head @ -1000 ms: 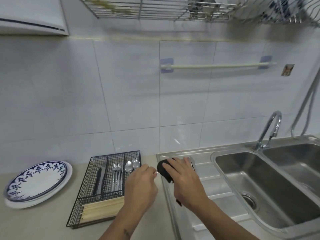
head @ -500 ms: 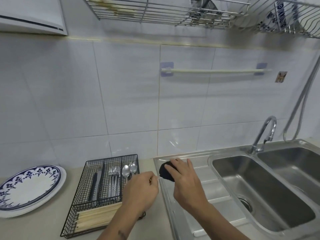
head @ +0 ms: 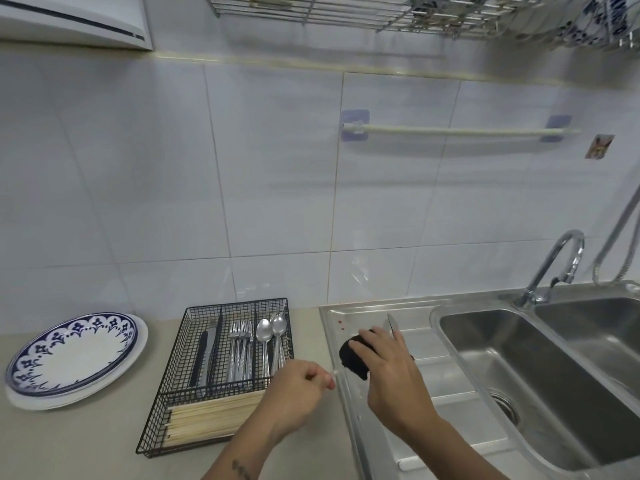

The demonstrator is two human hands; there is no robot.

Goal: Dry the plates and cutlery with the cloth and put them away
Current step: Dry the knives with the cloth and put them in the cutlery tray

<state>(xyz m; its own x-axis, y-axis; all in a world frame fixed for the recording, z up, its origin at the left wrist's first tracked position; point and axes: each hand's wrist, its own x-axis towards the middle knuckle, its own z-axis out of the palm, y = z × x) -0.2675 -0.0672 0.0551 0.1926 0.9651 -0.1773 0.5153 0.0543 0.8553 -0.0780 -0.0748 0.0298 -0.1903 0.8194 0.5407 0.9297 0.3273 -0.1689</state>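
Knife (head: pixel 391 322): slim silver blade tip, above the sink drainboard (head: pixel 446 382).
Right hand (head: pixel 391 372): curled round black cloth (head: pixel 353 356), wrapping blade.
Left hand (head: pixel 298 384): pinched what was probably the handle.
Wire tray (head: pixel 180 386): on tabletop, beside plates (head: pixel 74 355).

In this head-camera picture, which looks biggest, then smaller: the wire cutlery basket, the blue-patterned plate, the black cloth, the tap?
1. Basket and plate: they look about alike, so I won't rank them.
2. Tap, though it stands farther back.
3. Cloth, partly hidden by the right hand.

2 plates (head: pixel 74 358), 2 spoons (head: pixel 272 332), 2 hands (head: pixel 394 372).
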